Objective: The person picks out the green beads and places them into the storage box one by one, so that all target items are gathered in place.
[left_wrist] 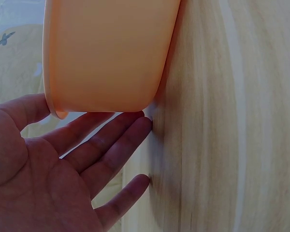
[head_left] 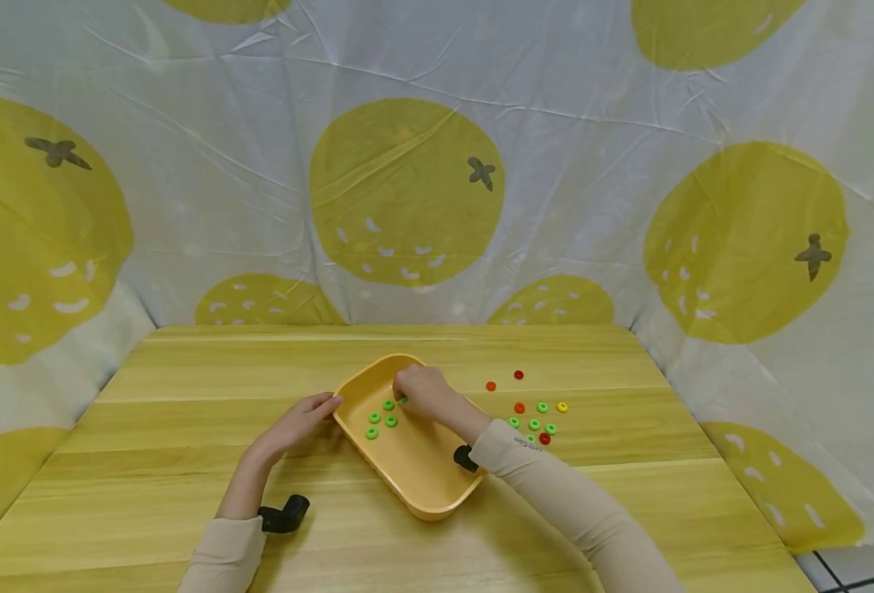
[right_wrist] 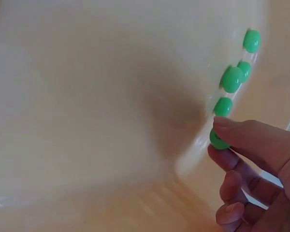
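A yellow-orange plastic tray sits at an angle on the table. My left hand holds its left end, thumb at the rim and the other fingers loosely extended along the outer wall. Inside the tray, my right hand pinches a green ring bead between thumb and forefinger, low by the tray's wall. Several more green ring beads lie close by on the tray floor, lined up near the wall in the right wrist view.
Right of the tray, loose beads are scattered on the wooden table: several green, a few orange and red, and one yellow. A lemon-print cloth hangs behind the table.
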`<action>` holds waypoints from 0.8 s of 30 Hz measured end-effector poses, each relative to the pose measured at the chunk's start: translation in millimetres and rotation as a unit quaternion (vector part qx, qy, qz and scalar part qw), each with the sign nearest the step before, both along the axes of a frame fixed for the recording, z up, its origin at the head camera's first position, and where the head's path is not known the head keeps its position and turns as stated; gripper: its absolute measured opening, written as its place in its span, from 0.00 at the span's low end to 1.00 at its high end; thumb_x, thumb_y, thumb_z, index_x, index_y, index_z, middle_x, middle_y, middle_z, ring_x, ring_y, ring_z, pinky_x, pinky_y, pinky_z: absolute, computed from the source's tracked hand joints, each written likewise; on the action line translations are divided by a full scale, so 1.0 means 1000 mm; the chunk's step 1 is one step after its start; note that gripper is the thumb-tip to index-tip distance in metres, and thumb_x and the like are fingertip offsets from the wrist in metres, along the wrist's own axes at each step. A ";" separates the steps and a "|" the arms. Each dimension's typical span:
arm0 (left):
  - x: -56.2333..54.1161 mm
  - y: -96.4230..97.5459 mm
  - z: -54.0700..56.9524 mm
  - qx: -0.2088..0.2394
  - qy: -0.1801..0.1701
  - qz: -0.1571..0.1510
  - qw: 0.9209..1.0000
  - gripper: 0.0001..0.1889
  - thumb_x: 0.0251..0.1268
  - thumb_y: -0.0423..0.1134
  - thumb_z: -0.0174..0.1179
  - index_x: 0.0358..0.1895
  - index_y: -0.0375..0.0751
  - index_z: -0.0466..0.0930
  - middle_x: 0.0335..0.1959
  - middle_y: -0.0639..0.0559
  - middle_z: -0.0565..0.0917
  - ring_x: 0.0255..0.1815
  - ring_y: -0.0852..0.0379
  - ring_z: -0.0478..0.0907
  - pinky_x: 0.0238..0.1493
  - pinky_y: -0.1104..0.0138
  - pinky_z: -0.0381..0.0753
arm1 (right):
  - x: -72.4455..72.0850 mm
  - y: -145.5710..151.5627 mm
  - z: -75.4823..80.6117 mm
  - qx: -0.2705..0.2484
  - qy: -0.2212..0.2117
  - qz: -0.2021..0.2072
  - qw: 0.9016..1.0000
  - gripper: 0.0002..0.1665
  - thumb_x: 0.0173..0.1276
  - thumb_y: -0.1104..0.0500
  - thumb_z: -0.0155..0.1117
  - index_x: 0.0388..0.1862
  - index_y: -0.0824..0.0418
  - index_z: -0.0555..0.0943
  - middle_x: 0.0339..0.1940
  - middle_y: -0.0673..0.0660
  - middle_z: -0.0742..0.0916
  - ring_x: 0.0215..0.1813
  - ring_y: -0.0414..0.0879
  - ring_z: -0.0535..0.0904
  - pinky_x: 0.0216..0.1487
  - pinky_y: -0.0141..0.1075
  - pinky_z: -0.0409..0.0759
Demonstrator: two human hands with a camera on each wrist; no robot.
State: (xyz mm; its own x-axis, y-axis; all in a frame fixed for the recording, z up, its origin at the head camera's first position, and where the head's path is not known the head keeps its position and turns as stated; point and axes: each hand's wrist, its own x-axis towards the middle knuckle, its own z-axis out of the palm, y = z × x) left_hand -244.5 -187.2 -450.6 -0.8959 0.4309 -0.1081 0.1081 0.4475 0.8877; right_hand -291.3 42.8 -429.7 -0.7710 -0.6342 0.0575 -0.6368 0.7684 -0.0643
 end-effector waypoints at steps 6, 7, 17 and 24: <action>0.000 -0.001 0.000 0.004 0.001 -0.004 1.000 0.30 0.77 0.48 0.36 0.66 0.22 0.59 0.63 0.27 0.69 0.70 0.31 0.58 0.69 0.42 0.58 | 0.000 0.000 -0.002 0.010 -0.002 -0.006 1.000 0.28 0.55 0.70 0.63 0.10 0.53 0.57 0.15 0.47 0.55 0.20 0.39 0.48 0.20 0.29 0.44; 0.000 -0.001 -0.001 0.004 0.001 -0.005 1.000 0.31 0.77 0.48 0.36 0.66 0.21 0.59 0.63 0.27 0.69 0.70 0.31 0.57 0.68 0.42 0.58 | 0.000 0.000 -0.003 0.012 -0.003 -0.006 1.000 0.28 0.55 0.70 0.63 0.10 0.53 0.57 0.15 0.47 0.55 0.20 0.39 0.48 0.20 0.29 0.44; 0.001 0.001 0.000 -0.002 -0.001 0.002 1.000 0.30 0.77 0.49 0.35 0.65 0.22 0.61 0.60 0.29 0.73 0.67 0.32 0.62 0.68 0.43 0.61 | -0.002 0.001 -0.006 0.013 -0.006 0.002 1.000 0.27 0.54 0.71 0.64 0.10 0.53 0.59 0.15 0.47 0.55 0.20 0.39 0.48 0.21 0.29 0.43; 0.002 0.000 0.002 -0.003 -0.002 0.002 1.000 0.30 0.77 0.48 0.36 0.65 0.22 0.61 0.60 0.29 0.73 0.67 0.32 0.62 0.67 0.43 0.61 | 0.000 0.001 -0.007 0.006 -0.015 -0.002 1.000 0.15 0.55 0.70 0.65 0.13 0.58 0.76 0.13 0.46 0.61 0.20 0.38 0.52 0.19 0.28 0.47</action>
State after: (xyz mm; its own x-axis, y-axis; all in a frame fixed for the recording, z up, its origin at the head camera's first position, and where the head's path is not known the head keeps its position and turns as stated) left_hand -242.9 -186.9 -448.7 -0.8972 0.4268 -0.1135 0.1036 0.4533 0.8853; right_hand -291.2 43.9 -436.6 -0.7747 -0.6318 0.0264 -0.6318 0.7716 -0.0737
